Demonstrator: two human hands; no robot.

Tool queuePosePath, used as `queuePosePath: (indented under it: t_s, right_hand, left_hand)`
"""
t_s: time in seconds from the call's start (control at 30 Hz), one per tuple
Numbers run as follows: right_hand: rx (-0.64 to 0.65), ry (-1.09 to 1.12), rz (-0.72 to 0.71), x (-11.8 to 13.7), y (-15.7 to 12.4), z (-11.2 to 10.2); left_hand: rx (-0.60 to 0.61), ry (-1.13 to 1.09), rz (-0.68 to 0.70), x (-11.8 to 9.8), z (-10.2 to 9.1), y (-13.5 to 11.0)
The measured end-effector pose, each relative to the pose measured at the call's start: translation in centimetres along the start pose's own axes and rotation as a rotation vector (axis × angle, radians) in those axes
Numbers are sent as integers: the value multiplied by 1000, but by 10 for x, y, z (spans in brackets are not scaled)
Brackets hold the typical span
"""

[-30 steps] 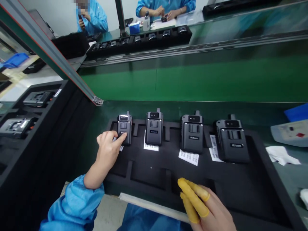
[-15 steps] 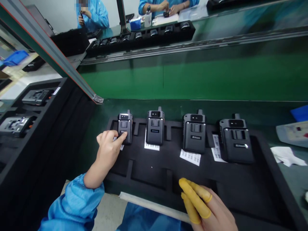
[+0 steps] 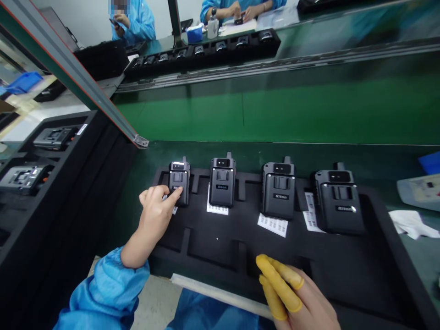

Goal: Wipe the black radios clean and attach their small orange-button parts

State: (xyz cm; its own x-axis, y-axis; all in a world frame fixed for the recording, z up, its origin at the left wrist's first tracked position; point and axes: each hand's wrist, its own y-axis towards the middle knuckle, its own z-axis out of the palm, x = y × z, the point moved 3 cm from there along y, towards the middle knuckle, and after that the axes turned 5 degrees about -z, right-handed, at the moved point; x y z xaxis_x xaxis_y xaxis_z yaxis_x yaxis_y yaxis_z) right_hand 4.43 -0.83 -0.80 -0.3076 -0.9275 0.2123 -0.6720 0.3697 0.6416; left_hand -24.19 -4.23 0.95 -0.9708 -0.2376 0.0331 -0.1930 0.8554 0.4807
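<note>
My left hand (image 3: pixel 156 211) is at the leftmost black handheld radio (image 3: pixel 179 176). One extended digit presses on its "Riton" label, and the other fingers are curled beside the radio's left edge without gripping it. Three more radios, a second (image 3: pixel 222 176), a third (image 3: pixel 279 183) and a fourth (image 3: pixel 338 195), lie in a row with their backs up. My right hand (image 3: pixel 292 293) hovers over the tray's near side, yellow finger cots on its digits. Its fingertips are close together; whatever may be between them is hidden.
The radios rest on a black foam tray (image 3: pixel 216 256). White printed label sheets (image 3: pixel 273 224) stick out from beneath them. At left, stacked foam trays (image 3: pixel 103 137) hold more devices. A white cloth (image 3: pixel 412 223) lies at right. People in blue work across the green partition (image 3: pixel 275 110).
My left hand stays on the leftmost radio with barely any movement. My right hand keeps its place. The view has shifted very slightly.
</note>
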Motion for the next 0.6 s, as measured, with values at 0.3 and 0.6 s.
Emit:
queuePosePath:
  t_s: [0.3, 0.6]
  right_hand:
    - [-11, 22, -5, 1, 4, -1]
    - [-7, 6, -2, 0, 4, 1]
  left_hand:
    - [-32, -20, 12, -2, -3, 1]
    - [-11, 2, -5, 0, -1, 0]
